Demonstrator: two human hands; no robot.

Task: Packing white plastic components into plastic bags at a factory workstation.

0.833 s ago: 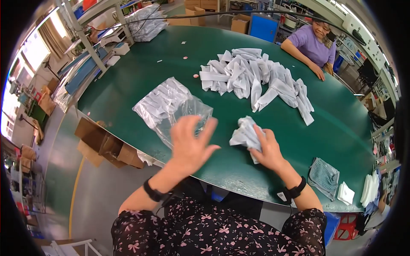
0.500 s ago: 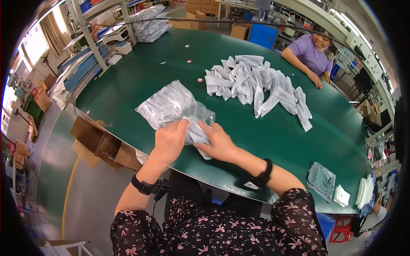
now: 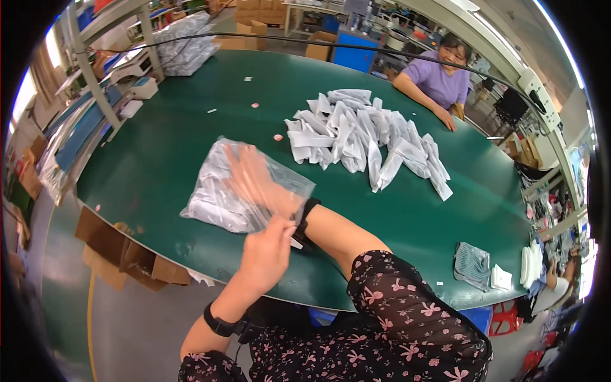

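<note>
A clear plastic bag [image 3: 294, 181] lies on the green table, its inner end filled with whitish wrapped packets [image 3: 216, 197]. My right hand [image 3: 258, 181] reaches inside the bag up to the wrist. Its fingers are stretched out against the packets, slightly blurred and seen through the film. My left hand [image 3: 268, 251] pinches the edge of the bag's mouth, close to my right wrist. Beyond the bag, to the right, lies a loose heap of similar long, pale, translucent packets [image 3: 369, 137].
The green table [image 3: 254, 286] curves around me. At its right end lie a striped grey bagged item [image 3: 472, 266] and folded white pieces [image 3: 501, 277]. Open cardboard boxes [image 3: 130, 254] stand below the left edge. A person in purple [image 3: 439, 83] leans on the far right side.
My right hand has gone from the bag's mouth deep into the bag. The left hand has moved down and right along with the mouth's edge. The whole view has shifted slightly.
</note>
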